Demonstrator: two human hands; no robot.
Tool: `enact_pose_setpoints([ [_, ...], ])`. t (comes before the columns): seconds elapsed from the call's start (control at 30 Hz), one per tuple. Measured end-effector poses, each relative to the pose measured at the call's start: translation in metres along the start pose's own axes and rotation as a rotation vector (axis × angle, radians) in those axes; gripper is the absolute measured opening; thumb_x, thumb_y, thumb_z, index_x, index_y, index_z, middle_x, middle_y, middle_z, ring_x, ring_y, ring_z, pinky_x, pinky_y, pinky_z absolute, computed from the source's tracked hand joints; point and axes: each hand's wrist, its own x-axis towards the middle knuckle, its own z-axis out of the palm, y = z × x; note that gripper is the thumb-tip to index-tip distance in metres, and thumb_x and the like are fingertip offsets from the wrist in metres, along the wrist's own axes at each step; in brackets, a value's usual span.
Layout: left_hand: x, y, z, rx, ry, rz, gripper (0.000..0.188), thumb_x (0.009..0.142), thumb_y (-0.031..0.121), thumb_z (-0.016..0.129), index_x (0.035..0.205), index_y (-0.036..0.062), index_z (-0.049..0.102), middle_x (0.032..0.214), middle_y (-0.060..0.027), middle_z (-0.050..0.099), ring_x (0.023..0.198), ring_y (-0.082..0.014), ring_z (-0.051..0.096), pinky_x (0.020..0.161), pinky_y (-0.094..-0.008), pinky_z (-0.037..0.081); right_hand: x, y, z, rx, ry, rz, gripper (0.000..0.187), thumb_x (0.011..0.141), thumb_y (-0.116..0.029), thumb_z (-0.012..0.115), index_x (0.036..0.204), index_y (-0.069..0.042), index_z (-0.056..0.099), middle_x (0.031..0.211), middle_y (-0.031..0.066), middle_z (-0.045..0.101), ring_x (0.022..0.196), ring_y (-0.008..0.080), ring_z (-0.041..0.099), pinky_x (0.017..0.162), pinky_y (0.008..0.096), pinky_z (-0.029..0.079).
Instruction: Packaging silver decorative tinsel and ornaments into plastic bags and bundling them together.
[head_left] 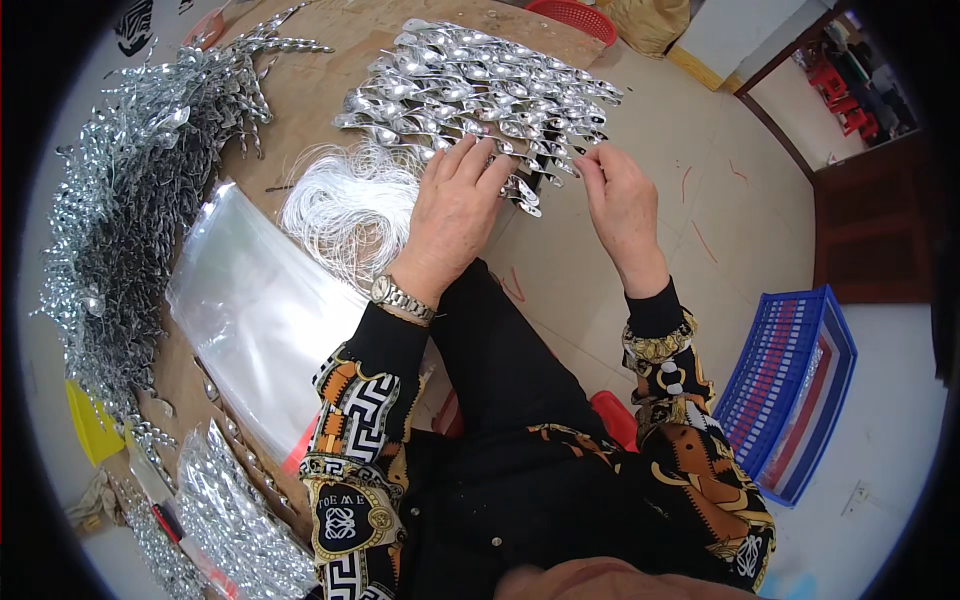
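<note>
Shiny silver twisted pieces [480, 85] lie side by side in overlapping rows at the table's far right edge, some jutting past it. My left hand [455, 210] rests palm down on the nearest row, fingers stretched out and slightly apart. To its right, beyond the edge, my right hand [620, 195] is closed in a pinch, thumb against forefinger, beside the tips of the end pieces. What the pinch holds is too small to make out. A loose bundle of white cord [345, 215] lies just left of my left hand.
Clear plastic bags [265, 310] lie on the wooden table [310, 85]. A long heap of silver twisted pieces [120, 230] fills its left side, with bagged ones [240, 510] nearer me. A blue plastic basket [775, 390] stands right; a red basket [575, 18] sits at the far edge.
</note>
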Motion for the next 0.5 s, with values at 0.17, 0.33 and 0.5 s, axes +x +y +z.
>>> enact_pose_setpoints([
  [0.17, 0.0004, 0.0012, -0.0012, -0.01, 0.002, -0.004, 0.039, 0.083, 0.006, 0.065, 0.121, 0.0123, 0.06, 0.128, -0.0105, 0.058, 0.126, -0.0322, 0.052, 0.106, -0.0494, 0.041, 0.0028, 0.0035, 0.0003, -0.029, -0.009, 0.025, 0.013, 0.094, -0.014, 0.064, 0.091, -0.003, 0.06, 0.077, 0.0115, 0.065, 0.065, 0.0262, 0.062, 0.06, 0.0345, 0.048],
  [0.33, -0.0012, -0.0015, 0.0012, -0.001, -0.002, 0.001, 0.042, 0.082, 0.007, 0.067, 0.123, 0.0126, 0.059, 0.128, -0.0105, 0.057, 0.126, -0.0322, 0.052, 0.106, -0.0492, 0.041, 0.0016, 0.0076, 0.0078, 0.372, -0.122, 0.251, 0.011, 0.098, -0.009, 0.055, 0.092, -0.001, 0.059, 0.08, 0.0055, 0.07, 0.063, 0.0085, 0.06, 0.059, 0.0243, 0.049],
  [0.5, -0.0004, 0.001, 0.0001, 0.001, 0.002, -0.009, 0.046, 0.082, 0.008, 0.067, 0.126, 0.0129, 0.059, 0.13, -0.0108, 0.056, 0.127, -0.0319, 0.051, 0.106, -0.0487, 0.04, -0.0023, 0.0008, 0.0076, 0.548, -0.192, 0.352, 0.008, 0.099, -0.009, 0.055, 0.097, -0.001, 0.058, 0.08, 0.006, 0.07, 0.063, 0.0067, 0.058, 0.058, 0.0228, 0.048],
])
